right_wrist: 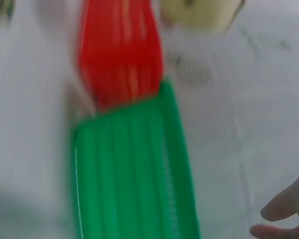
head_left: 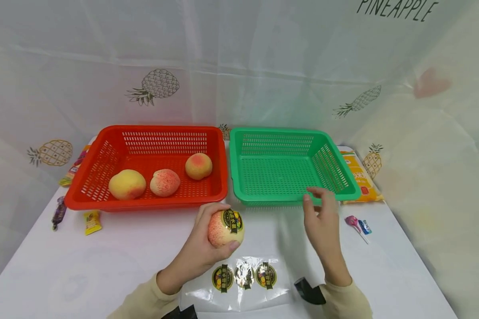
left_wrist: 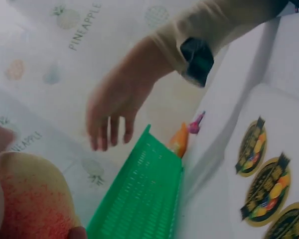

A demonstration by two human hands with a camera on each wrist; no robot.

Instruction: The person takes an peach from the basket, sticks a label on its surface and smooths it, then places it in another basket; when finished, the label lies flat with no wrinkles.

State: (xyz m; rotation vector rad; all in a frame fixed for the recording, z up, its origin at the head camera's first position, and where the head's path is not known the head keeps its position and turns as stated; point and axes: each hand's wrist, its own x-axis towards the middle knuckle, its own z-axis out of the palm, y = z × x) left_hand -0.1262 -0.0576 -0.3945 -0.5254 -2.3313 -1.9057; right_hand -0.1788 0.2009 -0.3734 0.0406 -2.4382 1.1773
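My left hand (head_left: 201, 252) grips a peach (head_left: 219, 235) between thumb and fingers, lifted over the table in front of the red basket. A round black-and-gold fruit sticker (head_left: 232, 221) is on the peach's upper right side. In the left wrist view the peach (left_wrist: 35, 199) shows its red-speckled skin. My right hand (head_left: 322, 221) is raised near the front edge of the green basket (head_left: 247, 197), fingers loosely bent and nothing between them. Below the peach lies a clear sticker sheet (head_left: 259, 299) with three round stickers on it.
The red basket (head_left: 143, 204) holds three peaches (head_left: 165, 182). The green basket stands to its right. Candies in a purple wrapper (head_left: 59, 213) and a yellow wrapper (head_left: 92, 222) lie at left; a lollipop (head_left: 353, 222) and an orange snack bag (head_left: 361, 177) are at right.
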